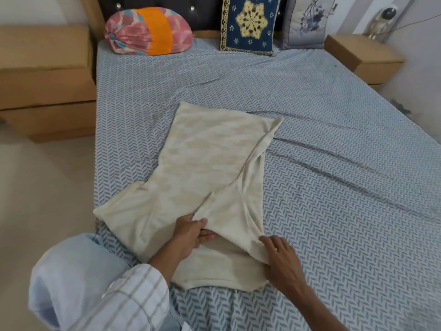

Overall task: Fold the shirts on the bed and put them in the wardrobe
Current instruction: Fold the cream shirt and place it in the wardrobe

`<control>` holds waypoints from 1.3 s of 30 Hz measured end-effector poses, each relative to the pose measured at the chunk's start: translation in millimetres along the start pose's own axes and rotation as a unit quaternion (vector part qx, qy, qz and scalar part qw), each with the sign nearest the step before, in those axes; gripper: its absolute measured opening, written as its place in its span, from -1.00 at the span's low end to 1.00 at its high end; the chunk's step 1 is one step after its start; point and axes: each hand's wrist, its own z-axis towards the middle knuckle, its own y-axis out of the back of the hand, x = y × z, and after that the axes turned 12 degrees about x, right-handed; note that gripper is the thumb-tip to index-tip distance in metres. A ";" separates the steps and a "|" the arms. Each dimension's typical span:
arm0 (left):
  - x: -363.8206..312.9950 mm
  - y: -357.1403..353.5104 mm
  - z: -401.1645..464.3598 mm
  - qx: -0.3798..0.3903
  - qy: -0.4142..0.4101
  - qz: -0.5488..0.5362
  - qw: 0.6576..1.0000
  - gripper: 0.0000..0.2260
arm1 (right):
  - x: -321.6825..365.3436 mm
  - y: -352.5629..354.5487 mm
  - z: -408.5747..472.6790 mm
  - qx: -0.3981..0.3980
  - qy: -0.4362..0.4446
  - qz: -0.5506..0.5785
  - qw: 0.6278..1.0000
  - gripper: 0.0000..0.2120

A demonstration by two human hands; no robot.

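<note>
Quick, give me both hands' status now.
Left hand: pinching a fold of the cream shirt.
Right hand: open, fingers resting on the shirt's edge.

Bedroom, bed with two side cabinets, daylight-flat light.
Bed (310, 115) in blue-white herringbone sheet, dark tufted headboard (205, 10). Round pink-orange cushion (148, 32), blue star pillow (249, 25), grey pillow (307, 22) along the head. Tan cabinets left (45, 80) and right (362, 56). Pale floor (35, 187), white wall (417, 44).
</note>
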 end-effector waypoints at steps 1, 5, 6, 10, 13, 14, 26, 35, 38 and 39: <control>-0.5 3.8 -1.3 0.006 -0.003 0.018 1.000 -0.83 | -3.0 -1.4 -4.2 -0.021 0.022 0.004 1.000 -0.53; -1.3 19.0 -3.3 -0.018 0.019 0.194 0.981 -0.90 | -8.5 -4.4 -10.1 0.030 0.091 -0.001 0.995 -0.71; -3.1 19.8 -3.5 -0.033 0.015 0.245 0.969 -0.92 | -9.5 -2.4 -8.3 0.063 0.090 0.003 0.994 -0.69; -21.9 7.0 8.8 -0.086 -0.056 0.535 0.839 -0.66 | -15.0 13.8 21.9 0.078 0.057 0.101 0.990 -0.63; -42.3 -11.9 35.3 -0.078 -0.152 0.620 0.766 -0.55 | -12.4 40.1 75.7 0.045 -0.035 0.189 0.980 -0.64; -49.8 -21.8 45.8 -0.052 -0.162 0.630 0.758 -0.55 | -13.8 48.8 101.6 0.036 -0.070 0.213 0.974 -0.69; -98.1 -23.7 102.4 0.259 -0.002 0.300 0.918 -0.45 | -62.9 110.8 345.3 -0.026 -0.284 0.360 0.888 -0.74; -87.9 -52.3 125.7 0.100 0.034 0.530 0.841 -0.77 | -98.7 128.4 419.3 -0.118 -0.412 0.424 0.798 -0.33; -80.6 -54.2 129.0 0.059 0.012 0.499 0.865 -0.78 | -104.6 132.1 428.4 -0.146 -0.422 0.423 0.789 -0.54; -79.1 -51.2 131.3 0.061 0.005 0.486 0.872 -0.76 | -103.6 133.8 430.2 -0.161 -0.414 0.421 0.791 -0.60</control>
